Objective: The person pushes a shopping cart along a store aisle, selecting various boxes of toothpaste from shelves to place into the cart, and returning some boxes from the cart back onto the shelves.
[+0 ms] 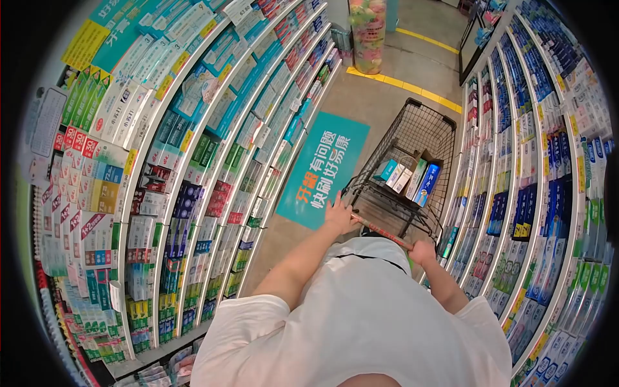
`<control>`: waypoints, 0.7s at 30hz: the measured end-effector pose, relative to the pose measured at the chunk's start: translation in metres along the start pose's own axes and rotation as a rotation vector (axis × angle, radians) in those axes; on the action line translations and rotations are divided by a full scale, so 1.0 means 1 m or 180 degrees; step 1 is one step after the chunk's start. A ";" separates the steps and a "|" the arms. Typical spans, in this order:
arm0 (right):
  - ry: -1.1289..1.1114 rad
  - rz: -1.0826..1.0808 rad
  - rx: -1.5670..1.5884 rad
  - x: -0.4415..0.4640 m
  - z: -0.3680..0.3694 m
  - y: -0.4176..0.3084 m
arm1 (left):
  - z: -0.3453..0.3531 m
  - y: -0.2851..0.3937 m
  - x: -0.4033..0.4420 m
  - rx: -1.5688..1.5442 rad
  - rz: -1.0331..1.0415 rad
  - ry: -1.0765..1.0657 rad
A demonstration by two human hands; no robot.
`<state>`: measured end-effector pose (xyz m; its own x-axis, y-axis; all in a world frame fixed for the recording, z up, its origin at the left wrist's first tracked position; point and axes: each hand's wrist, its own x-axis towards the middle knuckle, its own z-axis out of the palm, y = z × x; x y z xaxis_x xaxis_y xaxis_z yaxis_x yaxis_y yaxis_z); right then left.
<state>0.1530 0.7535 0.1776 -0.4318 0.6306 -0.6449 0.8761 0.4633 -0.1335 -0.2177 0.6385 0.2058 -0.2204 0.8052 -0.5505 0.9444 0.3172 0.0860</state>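
A black wire shopping cart (425,122) stands in front of me, with its reddish handle (387,236) towards my body. My left hand (340,217) is at the left end of this handle, fingers bent over the cart's corner. At the right end, my right hand (423,252) is closed round the bar. Inside the basket sits an open carton (422,157) with several boxes, among them a blue box (427,185) and a teal-and-white box (389,170). Small print on these boxes is too blurred to read.
Tall shelves of toothpaste boxes (213,151) line the aisle's left side, and more shelves (516,174) stand close on the right. A teal floor sticker (329,161) lies left of the cart. Beyond are yellow floor tape (393,81) and a colourful column (367,39).
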 end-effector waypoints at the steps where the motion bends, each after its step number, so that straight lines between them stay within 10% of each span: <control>1: -0.0023 -0.0011 -0.0034 0.001 -0.001 0.002 | -0.005 0.003 -0.001 0.0110 -0.0013 -0.0038; 21: -0.0599 -0.0281 0.0112 0.034 -0.048 0.034 | -0.037 0.029 0.046 0.0097 -0.0306 -0.1120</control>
<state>0.1579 0.8212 0.1873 -0.4624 0.4595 -0.7583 0.8450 0.4875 -0.2199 -0.2100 0.7033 0.2141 -0.2162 0.5493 -0.8072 0.9315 0.3638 -0.0019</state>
